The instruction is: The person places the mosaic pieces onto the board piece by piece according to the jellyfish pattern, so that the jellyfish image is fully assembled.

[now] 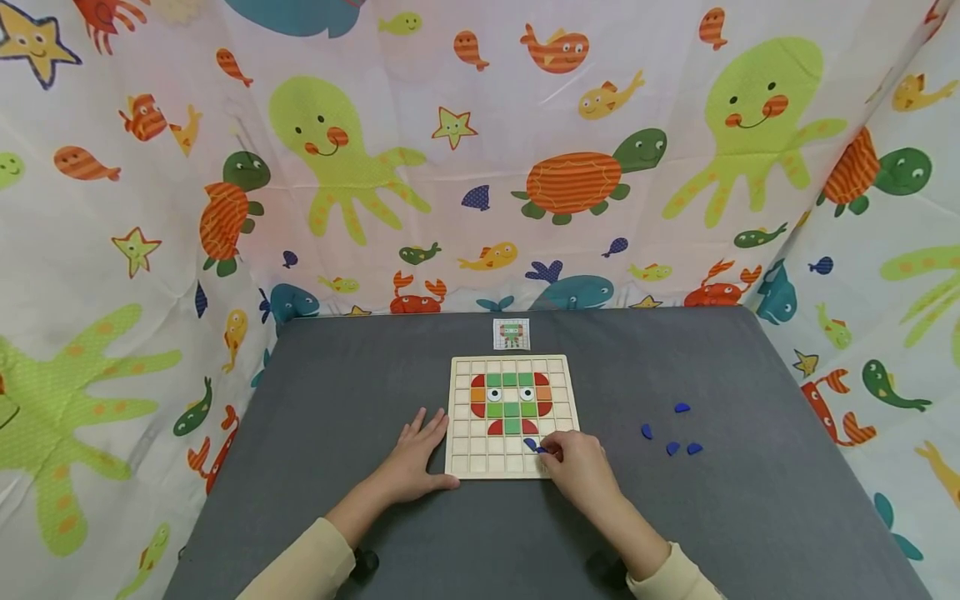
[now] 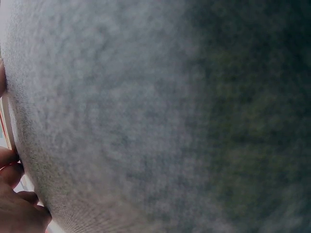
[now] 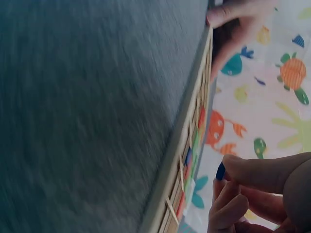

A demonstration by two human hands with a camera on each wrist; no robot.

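Note:
A pale wooden grid board [image 1: 477, 463] lies on the grey table with a figure of coloured tiles [image 1: 512, 409] set in its cells: green, red, orange, and two with eyes. My left hand [image 1: 416, 457] rests at the board's left edge, fingers spread, thumb by the near left corner. Over the lower right cells, my right hand [image 1: 583, 468] pinches a small blue piece [image 3: 220, 171] between thumb and fingertips. Another blue piece [image 1: 530, 443] sits in a cell beside those fingertips. In the left wrist view, cloth fills most of the frame, with partly cut-off fingers [image 2: 19, 208] at lower left.
Several blue pieces [image 1: 672, 448] lie loose on the table, right of the board. Behind the board is a small picture card [image 1: 512, 334] showing a tile figure. A sea-animal curtain [image 1: 480, 242] hangs along the table's back and sides.

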